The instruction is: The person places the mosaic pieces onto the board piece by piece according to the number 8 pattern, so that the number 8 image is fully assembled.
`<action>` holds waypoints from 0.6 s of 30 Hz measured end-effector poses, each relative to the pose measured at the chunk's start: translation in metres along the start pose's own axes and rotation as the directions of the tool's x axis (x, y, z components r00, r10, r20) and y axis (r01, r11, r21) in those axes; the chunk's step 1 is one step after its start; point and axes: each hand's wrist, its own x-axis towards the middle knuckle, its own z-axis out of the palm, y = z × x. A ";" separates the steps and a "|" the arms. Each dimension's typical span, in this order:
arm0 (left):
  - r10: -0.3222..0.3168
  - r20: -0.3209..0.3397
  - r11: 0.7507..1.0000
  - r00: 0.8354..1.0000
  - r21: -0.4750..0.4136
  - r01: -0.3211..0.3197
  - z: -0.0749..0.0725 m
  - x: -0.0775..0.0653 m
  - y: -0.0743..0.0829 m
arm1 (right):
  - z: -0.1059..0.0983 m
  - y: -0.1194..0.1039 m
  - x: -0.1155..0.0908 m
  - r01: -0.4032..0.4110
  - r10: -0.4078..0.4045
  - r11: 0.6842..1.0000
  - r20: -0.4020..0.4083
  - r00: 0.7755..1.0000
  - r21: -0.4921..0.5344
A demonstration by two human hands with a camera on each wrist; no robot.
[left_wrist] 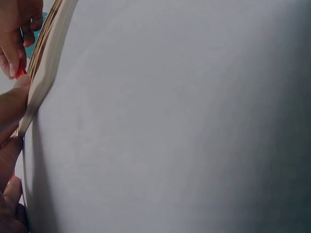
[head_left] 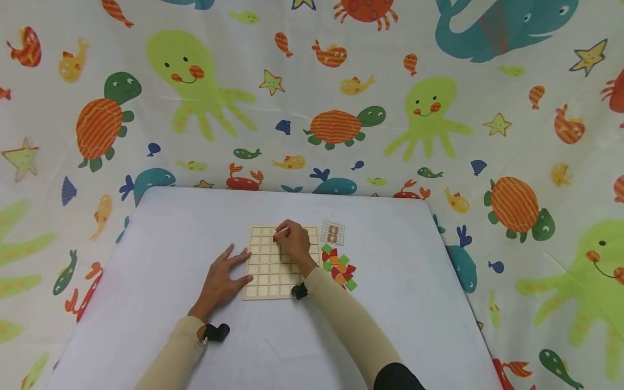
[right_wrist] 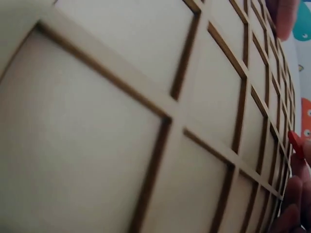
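A square wooden board (head_left: 265, 276) with a grid of shallow square cells lies on the table. Over its upper part, my right hand (head_left: 296, 245) pinches a small red tile (right_wrist: 295, 144) between thumb and fingertips. In the right wrist view the tile sits close over the far cells, and the cells nearest that camera are bare. My left hand (head_left: 220, 280) is spread along the board's left edge, with index finger and thumb touching it. The left wrist view catches the board's side edge (left_wrist: 46, 73) and some fingers of both hands.
Right of the board lies a loose cluster of red, orange and green tiles (head_left: 334, 261). Above them is a small gridded card (head_left: 333, 233) with a coloured pattern. A white cloth covers the table (head_left: 414, 314); a curtain printed with sea animals (head_left: 287, 108) hangs behind.
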 end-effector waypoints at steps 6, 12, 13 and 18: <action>-0.008 0.005 1.000 1.000 -0.001 0.008 -0.001 0.001 -0.001 | 0.010 -0.005 0.002 -0.010 0.005 0.997 -0.063 0.998 -0.079; -0.010 0.010 1.000 1.000 0.002 0.010 -0.001 0.003 -0.001 | 0.010 -0.006 0.002 0.024 -0.034 0.988 -0.066 0.997 -0.151; -0.008 0.010 1.000 1.000 0.002 0.008 0.000 0.003 -0.001 | 0.010 -0.006 0.002 0.028 -0.038 0.988 -0.060 0.997 -0.155; 0.000 0.007 1.000 1.000 0.005 0.000 0.000 0.001 -0.003 | 0.006 -0.006 -0.001 0.023 -0.027 0.984 -0.018 0.999 -0.178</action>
